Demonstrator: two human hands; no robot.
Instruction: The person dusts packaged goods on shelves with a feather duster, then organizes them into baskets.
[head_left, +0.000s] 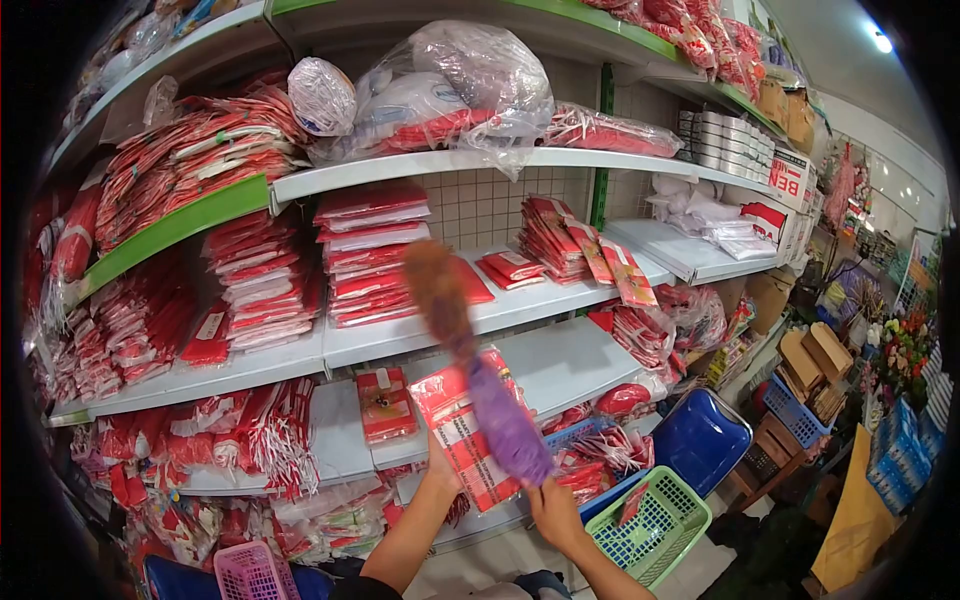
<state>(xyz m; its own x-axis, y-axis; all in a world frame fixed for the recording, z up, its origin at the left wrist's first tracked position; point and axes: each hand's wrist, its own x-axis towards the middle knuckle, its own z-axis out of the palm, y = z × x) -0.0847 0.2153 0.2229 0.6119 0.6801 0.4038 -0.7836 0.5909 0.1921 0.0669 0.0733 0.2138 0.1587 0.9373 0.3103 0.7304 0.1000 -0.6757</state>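
Before white shelving (580, 365) bearing red stacks (365, 280), left hand (442, 466) is gripping a packet (459, 443), right hand (551, 508) a purple-brown object (493, 400).

Middle shelf (560, 302): packet stacks (375, 262). Upper shelf (380, 170): plastic bags (470, 75).

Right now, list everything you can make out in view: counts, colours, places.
packet: one, red and white, front centre
duster: one, brown and purple, blurred, across packet
shelf unit: one, white with green trim, ahead
shelved packets: many, red and white, left and centre
plastic bundles: several, clear, upper centre
silver cylinders: many, silver, upper right
printed boxes: at least two, white and red, upper right
green basket: one, green, lower right
pink basket: one, pink, lower left
blue panel: one, blue, beyond green basket
blue baskets: at least two, blue, right
cartons: several, brown, right
flowers: many, mixed, far right
board: one, yellow, lower right
left hand: one, bare, on packet
right hand: one, bare, on duster
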